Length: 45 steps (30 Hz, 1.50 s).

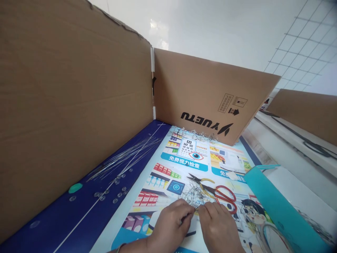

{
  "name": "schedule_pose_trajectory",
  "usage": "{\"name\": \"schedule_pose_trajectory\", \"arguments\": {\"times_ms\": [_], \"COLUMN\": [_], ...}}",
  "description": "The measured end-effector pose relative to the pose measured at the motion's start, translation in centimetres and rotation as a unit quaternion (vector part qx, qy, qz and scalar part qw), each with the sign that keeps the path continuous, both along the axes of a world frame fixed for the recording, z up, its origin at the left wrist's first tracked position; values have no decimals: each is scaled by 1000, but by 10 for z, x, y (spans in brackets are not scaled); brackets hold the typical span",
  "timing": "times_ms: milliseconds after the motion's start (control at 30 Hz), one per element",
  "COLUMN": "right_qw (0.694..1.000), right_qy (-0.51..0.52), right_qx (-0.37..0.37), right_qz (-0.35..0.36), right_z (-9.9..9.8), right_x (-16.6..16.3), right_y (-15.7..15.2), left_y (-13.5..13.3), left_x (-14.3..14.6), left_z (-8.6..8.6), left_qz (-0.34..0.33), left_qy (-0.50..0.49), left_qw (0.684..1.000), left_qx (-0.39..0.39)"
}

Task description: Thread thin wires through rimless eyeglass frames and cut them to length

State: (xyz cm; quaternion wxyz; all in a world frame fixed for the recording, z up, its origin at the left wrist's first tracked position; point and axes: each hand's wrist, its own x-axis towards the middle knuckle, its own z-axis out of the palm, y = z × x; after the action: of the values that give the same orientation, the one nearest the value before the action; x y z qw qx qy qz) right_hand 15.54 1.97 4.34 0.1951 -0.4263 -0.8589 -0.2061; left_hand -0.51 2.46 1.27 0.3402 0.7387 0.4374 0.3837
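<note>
My left hand (172, 222) and my right hand (219, 226) meet at the fingertips, low in the middle of the view. Both pinch thin wire at the near edge of a loose tangle of silvery wire (194, 194); the exact bit between the fingers is mostly hidden. Just beyond the tangle lie pliers with yellow handles (206, 185). Scissors with red handles (225, 194) rest against them, to the right, above my right hand.
Straight wires (131, 151) and several clear round beads (106, 192) lie on the dark blue strip at left, near a green disc (75, 188). Cardboard walls (195, 88) stand behind and left. At right are a teal box (286, 207) and a roll of tape (272, 237).
</note>
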Motion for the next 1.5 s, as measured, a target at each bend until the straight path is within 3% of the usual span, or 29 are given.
{"name": "schedule_pose_trajectory", "arguments": {"times_ms": [367,533,733,1133,1500], "right_qw": [998,999,999,988,956], "right_qy": [60,31,6,129,180], "right_qx": [-12,24,13,-83,-227], "right_qz": [-12,-32,-44,-16,-51], "right_z": [-22,-24,-26,-22,-14], "right_x": [7,6,7,9,9], "right_y": [1,0,-1,-4,-4], "left_y": [6,6,6,6,6], "left_x": [-2,-2,-2,-1,-4], "left_z": [-8,-6,-4,-8,-9], "left_qz": [-2,-15,-16,-32,-55], "left_qy": [10,3,5,-21,13], "left_qw": [999,999,1000,998,993], "left_qx": [41,33,21,52,104]}}
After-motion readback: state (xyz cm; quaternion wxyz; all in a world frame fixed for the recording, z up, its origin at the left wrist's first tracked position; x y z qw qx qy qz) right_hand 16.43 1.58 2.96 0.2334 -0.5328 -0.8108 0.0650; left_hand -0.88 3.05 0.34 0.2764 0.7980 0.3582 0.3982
